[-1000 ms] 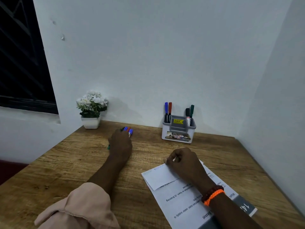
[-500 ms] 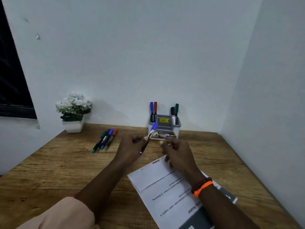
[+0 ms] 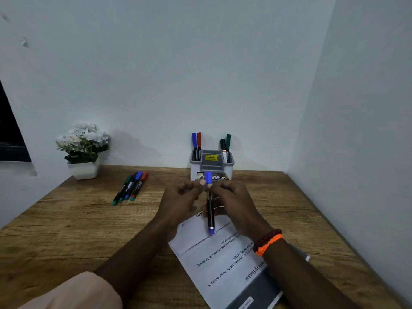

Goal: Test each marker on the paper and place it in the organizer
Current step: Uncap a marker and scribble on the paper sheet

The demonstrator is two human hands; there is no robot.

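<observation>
At the far left of the wooden surface (image 3: 66, 224) we see a small white pot of white flowers (image 3: 83, 150) standing against the wall. To its right, four loose markers (image 3: 130, 188) lie side by side on the surface, their caps towards the wall, well apart from our hands.

Our left hand (image 3: 181, 202) comes next, curled above the top edge of the paper (image 3: 223, 259). Its fingertips are pinched together at the blue cap of the blue marker (image 3: 210, 210), just below the cap's base. The marker runs nearly straight towards us between the two hands, cap end raised in front of the organizer (image 3: 211, 163), blue tail end hanging over the paper's folded upper corner; we cannot tell whether the tail touches the sheet. Faint scribbles show near that corner.

Our right hand (image 3: 234, 206) is closed around the marker's dark barrel from the right, fingers wrapped over it. Its wrist wears a dark bead bracelet and an orange braided band (image 3: 268, 241).

Behind the hands, the grey organizer stands close to the back wall. A blue and a red marker stand upright in its left compartment, and a black and a green marker in its right one. The printed paper lies at an angle under our right forearm, on top of a dark folder.
</observation>
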